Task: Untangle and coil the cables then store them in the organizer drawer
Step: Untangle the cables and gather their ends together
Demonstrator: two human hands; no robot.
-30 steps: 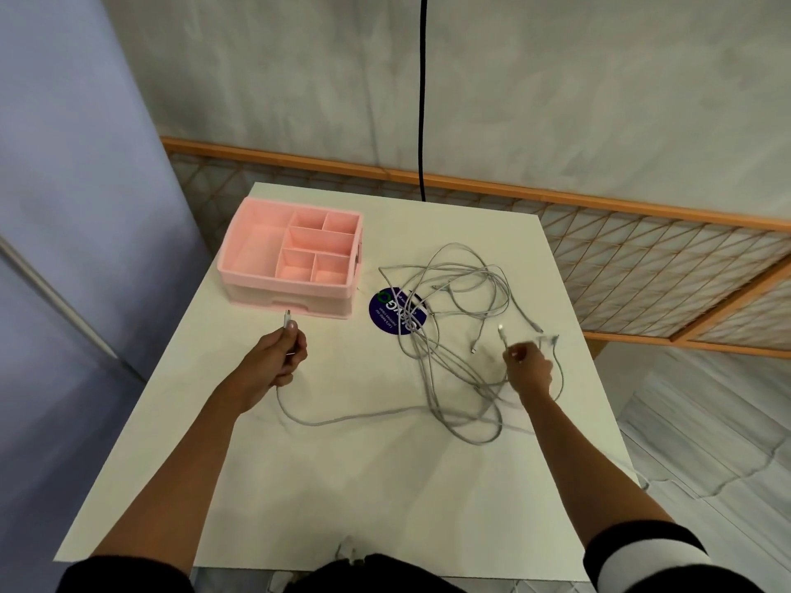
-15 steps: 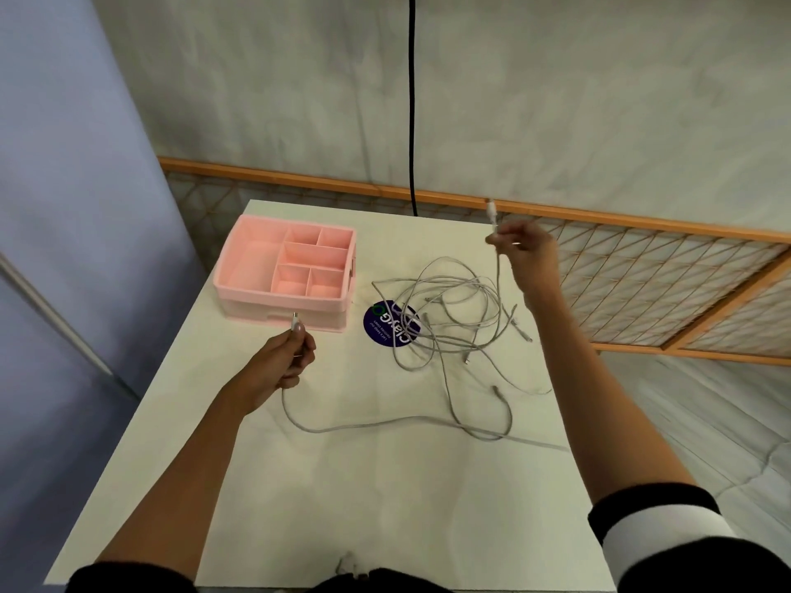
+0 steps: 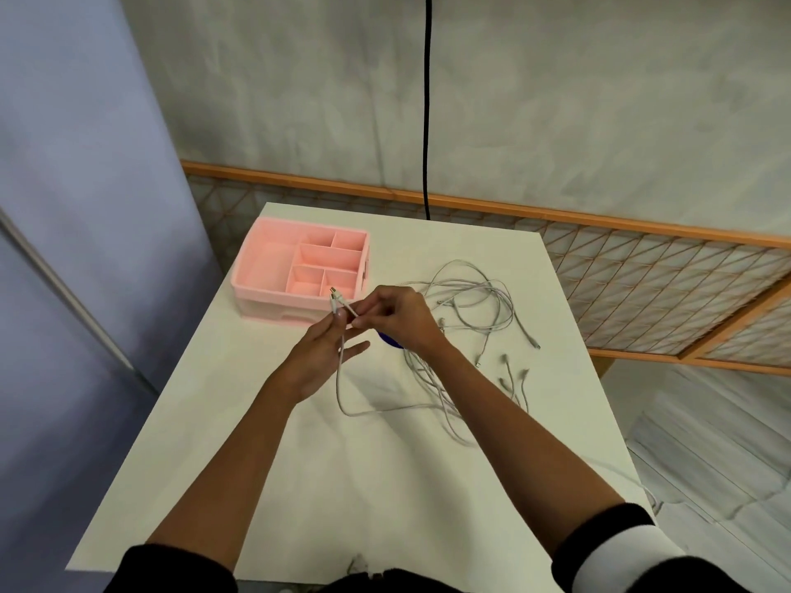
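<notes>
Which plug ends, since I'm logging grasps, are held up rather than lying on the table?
The two plug ends pinched between the left hand and right hand, before the pink organizer; the other plugs lie loose on the table.

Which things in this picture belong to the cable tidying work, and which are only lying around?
For the job: held cable, pinched by left hand and right hand; tangled cables; pink organizer.
Only lying about: blue sticker, partly hidden by the right hand; black cord on the wall; lattice screen.
</notes>
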